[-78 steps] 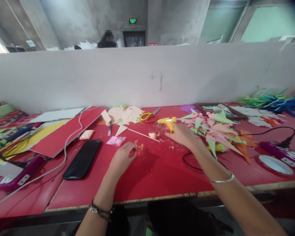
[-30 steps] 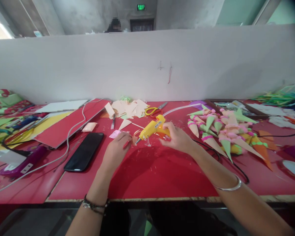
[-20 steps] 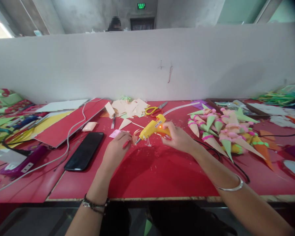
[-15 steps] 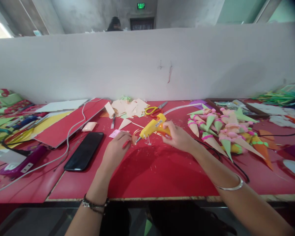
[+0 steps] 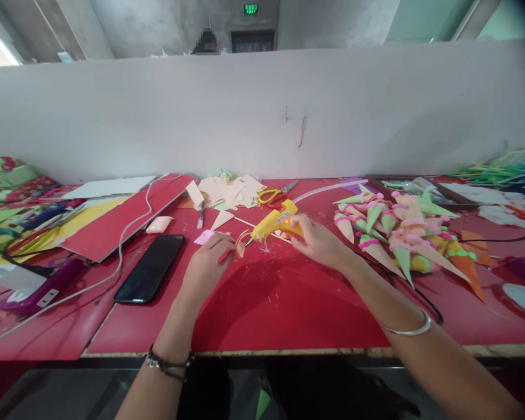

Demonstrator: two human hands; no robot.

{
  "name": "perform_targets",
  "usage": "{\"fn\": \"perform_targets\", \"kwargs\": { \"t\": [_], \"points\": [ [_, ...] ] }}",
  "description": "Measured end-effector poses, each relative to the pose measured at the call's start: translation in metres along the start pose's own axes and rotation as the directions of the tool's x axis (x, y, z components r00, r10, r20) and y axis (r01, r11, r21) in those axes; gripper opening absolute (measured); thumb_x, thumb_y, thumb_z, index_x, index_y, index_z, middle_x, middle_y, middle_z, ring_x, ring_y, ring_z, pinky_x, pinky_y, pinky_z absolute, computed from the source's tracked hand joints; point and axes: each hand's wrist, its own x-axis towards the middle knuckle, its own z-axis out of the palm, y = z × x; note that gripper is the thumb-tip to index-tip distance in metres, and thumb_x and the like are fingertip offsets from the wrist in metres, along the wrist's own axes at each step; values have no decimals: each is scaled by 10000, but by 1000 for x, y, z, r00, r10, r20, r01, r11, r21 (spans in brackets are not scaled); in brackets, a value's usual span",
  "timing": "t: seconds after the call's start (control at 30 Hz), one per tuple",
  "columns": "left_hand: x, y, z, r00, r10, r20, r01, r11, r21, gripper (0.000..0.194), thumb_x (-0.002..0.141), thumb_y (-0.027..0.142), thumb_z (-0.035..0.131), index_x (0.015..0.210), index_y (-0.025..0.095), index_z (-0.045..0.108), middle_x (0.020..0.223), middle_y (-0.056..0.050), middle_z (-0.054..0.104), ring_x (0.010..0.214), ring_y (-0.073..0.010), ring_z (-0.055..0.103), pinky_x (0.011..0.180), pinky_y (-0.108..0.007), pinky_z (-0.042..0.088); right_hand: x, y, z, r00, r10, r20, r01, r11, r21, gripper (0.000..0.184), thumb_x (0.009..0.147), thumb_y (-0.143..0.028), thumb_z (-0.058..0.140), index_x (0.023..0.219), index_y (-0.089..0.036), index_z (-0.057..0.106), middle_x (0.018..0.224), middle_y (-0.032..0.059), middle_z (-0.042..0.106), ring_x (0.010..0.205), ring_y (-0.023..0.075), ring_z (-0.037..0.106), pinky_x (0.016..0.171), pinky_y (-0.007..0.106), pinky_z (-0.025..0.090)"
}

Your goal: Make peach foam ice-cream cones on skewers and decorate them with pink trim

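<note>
My right hand grips a yellow hot glue gun, its nozzle pointing down and left. A small light glows orange on the gun's side. Beside the nozzle, my left hand has its fingers closed on a small curled peach-coloured piece. The nozzle tip is at this piece; whether it touches cannot be made out. A pink slip lies just behind my left hand, and a peach triangle lies a little farther back.
A black phone lies left of my left arm. Cut peach pieces and yellow-handled scissors lie toward the white partition. Pink, green and orange cones are heaped right. A white cable crosses the left side.
The glue gun has shifted slightly, its nozzle tip now a little higher and to the right. My left hand stays nearly in place with the peach piece.
</note>
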Motion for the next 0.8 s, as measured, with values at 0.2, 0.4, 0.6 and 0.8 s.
{"fn": "perform_targets", "kwargs": {
  "t": [0.2, 0.4, 0.6, 0.8],
  "points": [
    [0, -1, 0, 1000, 22, -1, -22, 1000, -11, 118, 763, 126, 458, 729, 178, 559, 898, -44, 582, 877, -137, 539, 766, -233, 413, 1, 1, 1, 999, 28, 20, -27, 999, -33, 206, 807, -231, 412, 993, -173, 344, 938, 106, 560, 815, 219, 580, 632, 287, 431],
    [0, -2, 1, 999, 43, -11, -43, 999, -7, 108, 767, 140, 464, 728, 178, 557, 896, -43, 583, 877, -133, 540, 772, -224, 413, 3, 1, 4, 998, 36, 48, -32, 996, -86, 172, 818, -247, 400, 972, -172, 379, 913, 88, 566, 779, 195, 577, 599, 258, 404],
    [0, -3, 4, 999, 29, -23, -29, 1000, -5, 91, 760, 143, 469, 737, 176, 550, 883, -45, 589, 865, -138, 545, 765, -223, 416, 4, 22, 1, 961, 248, -122, -274, 916, -293, 282, 786, -393, 459, 946, -163, 421, 860, 84, 544, 698, 201, 547, 524, 263, 359],
    [-1, -4, 5, 1000, 13, -15, -13, 1000, 0, 91, 756, 147, 472, 780, 176, 555, 891, -51, 594, 878, -148, 543, 765, -233, 419, 0, 60, 4, 902, 389, -186, -428, 757, -493, 220, 841, -219, 330, 991, -101, 440, 940, 157, 505, 845, 247, 490, 620, 303, 376]
  ]
}}
